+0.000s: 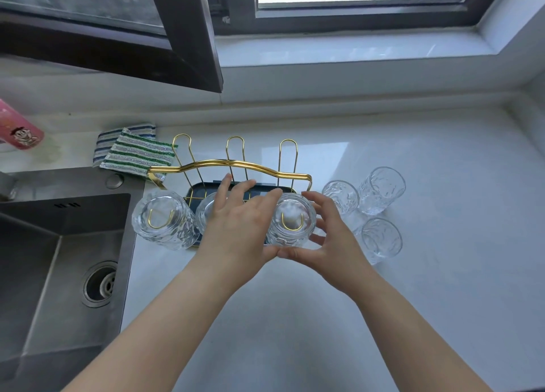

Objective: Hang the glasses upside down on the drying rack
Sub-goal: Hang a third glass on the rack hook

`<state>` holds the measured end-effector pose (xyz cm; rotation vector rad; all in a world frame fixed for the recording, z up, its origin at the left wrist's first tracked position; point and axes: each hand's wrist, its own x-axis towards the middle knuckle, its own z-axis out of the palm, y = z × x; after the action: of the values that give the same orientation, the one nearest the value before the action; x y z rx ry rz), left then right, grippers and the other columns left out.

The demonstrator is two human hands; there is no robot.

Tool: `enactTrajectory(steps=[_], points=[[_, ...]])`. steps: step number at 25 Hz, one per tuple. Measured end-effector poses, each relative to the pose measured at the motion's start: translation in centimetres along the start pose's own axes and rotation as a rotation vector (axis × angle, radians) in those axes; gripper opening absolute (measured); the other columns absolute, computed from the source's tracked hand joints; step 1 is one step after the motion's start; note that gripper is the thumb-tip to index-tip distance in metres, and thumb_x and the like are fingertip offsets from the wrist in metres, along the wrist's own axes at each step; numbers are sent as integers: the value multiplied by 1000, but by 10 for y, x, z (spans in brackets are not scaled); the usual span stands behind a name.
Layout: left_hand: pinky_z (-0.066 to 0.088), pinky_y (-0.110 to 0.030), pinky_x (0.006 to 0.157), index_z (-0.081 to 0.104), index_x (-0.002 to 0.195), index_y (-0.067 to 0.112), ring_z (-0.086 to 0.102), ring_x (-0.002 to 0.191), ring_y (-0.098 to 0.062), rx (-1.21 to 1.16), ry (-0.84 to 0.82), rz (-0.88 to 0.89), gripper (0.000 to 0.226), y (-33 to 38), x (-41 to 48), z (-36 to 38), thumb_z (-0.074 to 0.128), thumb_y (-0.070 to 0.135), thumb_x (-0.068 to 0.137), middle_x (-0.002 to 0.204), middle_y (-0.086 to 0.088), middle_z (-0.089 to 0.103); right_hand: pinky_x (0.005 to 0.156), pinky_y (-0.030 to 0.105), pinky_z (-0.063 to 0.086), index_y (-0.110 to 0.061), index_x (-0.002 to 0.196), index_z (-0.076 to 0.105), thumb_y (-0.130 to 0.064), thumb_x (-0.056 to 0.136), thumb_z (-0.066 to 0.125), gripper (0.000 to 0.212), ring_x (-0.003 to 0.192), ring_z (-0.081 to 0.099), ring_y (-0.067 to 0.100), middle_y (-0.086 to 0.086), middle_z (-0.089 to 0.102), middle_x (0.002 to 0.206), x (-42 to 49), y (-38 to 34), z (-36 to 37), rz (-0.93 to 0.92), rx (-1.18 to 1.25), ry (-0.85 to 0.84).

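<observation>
- Head view: I am looking down on a pale grey countertop (295,318) where a gold wire drying rack on a dark tray (236,164) is standing beside a steel sink (59,259).
- I am counting three textured clear glasses sitting mouth-down on the near row of prongs: one at the left end (165,223), one in the middle (206,211) largely hidden behind my left hand (236,223), and one at the right end (290,220).
- I am cupping that right-end glass with both hands: the left hand's fingers are lying spread against its left side, and my right hand (330,235) is curling loosely round its right side, thumb underneath. The grip is looking light, more steadying than clamping.
- Its thick base is facing up toward the camera and its mouth is pointing down; the long axis is running along the gold prong, whose looped tip is showing through the base, tilted slightly toward me.
- Three more glasses (380,189) are standing upright on the counter to the right of the rack, mouths up, not yet hung.
- Three back prongs (234,152) are standing bare, so I am judging the task about half done.
</observation>
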<state>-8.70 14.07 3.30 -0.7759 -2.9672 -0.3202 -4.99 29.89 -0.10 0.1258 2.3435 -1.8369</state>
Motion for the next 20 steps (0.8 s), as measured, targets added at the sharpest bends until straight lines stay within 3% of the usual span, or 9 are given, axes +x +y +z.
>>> enactTrajectory(steps=[4, 6, 9, 12, 14, 17, 20], points=[[-4, -31, 111, 28, 138, 18, 30, 131, -22, -124, 56, 25, 85, 6, -10, -4, 74, 37, 69, 133, -3, 50, 89, 13, 41, -39, 123, 36, -39, 53, 85, 86, 116, 44, -8, -22, 46, 127, -9, 1, -4, 7, -77, 41], [11, -25, 110, 33, 135, 19, 36, 125, -17, -286, 146, 35, 77, 14, -21, -9, 75, 27, 70, 132, -2, 49, 91, 14, 40, -39, 122, 38, -30, 58, 86, 81, 117, 44, -4, -19, 47, 128, -21, 5, -9, -8, -110, 77], [34, -15, 96, 45, 122, 23, 49, 106, -5, -650, 279, 45, 51, 38, -43, -3, 66, 24, 75, 114, 7, 57, 87, 8, 43, -43, 112, 45, -17, 62, 84, 68, 109, 49, -7, -18, 54, 120, -45, 18, -21, -63, -92, 227], [39, -14, 88, 45, 117, 32, 50, 98, 3, -843, 92, -6, 45, 69, -57, 24, 63, 31, 76, 109, 14, 56, 89, 17, 45, -40, 108, 47, -9, 65, 80, 62, 103, 52, -3, -9, 55, 115, -71, 46, -41, -41, -67, 511], [36, -19, 94, 37, 126, 28, 46, 108, 1, -820, -85, -49, 57, 87, -52, 50, 65, 34, 77, 123, 9, 50, 93, 25, 42, -34, 114, 42, -8, 66, 80, 66, 104, 50, 3, -5, 49, 118, -78, 67, -55, 62, -79, 609], [27, -19, 101, 24, 136, 20, 36, 126, -10, -787, -227, -128, 74, 110, -23, 82, 66, 36, 78, 141, 2, 35, 100, 31, 35, -17, 131, 32, -9, 65, 81, 82, 117, 43, 18, 0, 38, 132, -71, 95, -72, 236, -144, 508], [29, -22, 97, 21, 137, 19, 37, 127, -16, -814, -258, -212, 82, 127, 10, 101, 71, 33, 73, 143, -2, 35, 102, 31, 34, -17, 136, 30, -11, 63, 81, 89, 125, 40, 18, 1, 40, 139, -51, 107, -82, 260, -147, 379]])
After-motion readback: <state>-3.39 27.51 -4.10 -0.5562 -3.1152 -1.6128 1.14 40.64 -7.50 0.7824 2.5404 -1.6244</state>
